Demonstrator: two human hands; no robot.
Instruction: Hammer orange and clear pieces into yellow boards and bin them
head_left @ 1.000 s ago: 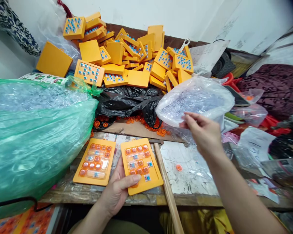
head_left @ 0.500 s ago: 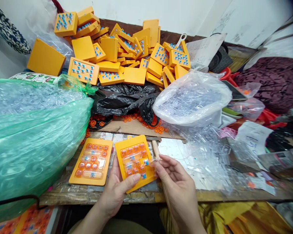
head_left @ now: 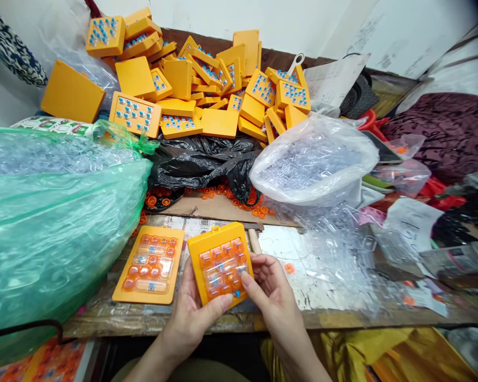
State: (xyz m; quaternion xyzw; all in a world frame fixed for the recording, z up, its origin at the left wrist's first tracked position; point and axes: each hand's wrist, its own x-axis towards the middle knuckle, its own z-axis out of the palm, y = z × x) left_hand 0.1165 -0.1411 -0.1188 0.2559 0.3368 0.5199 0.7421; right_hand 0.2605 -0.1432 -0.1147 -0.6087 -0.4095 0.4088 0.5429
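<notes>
Left hand (head_left: 193,314) is clasping smooth rectangular yellow case (head_left: 216,240); right hand (head_left: 274,298) is pinching its edge, thumb touching glossy caps (head_left: 224,265).

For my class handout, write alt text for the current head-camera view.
The left hand holds a yellow case with orange and clear keys over a cluttered bench; the right hand touches it. A similar case lies to its left, piled yellow cases behind.

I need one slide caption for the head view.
Left hand holds a yellow panel, right hand touching it, beside a second panel.

No legible text (handwriting (head_left: 412,233) blurred)
</notes>
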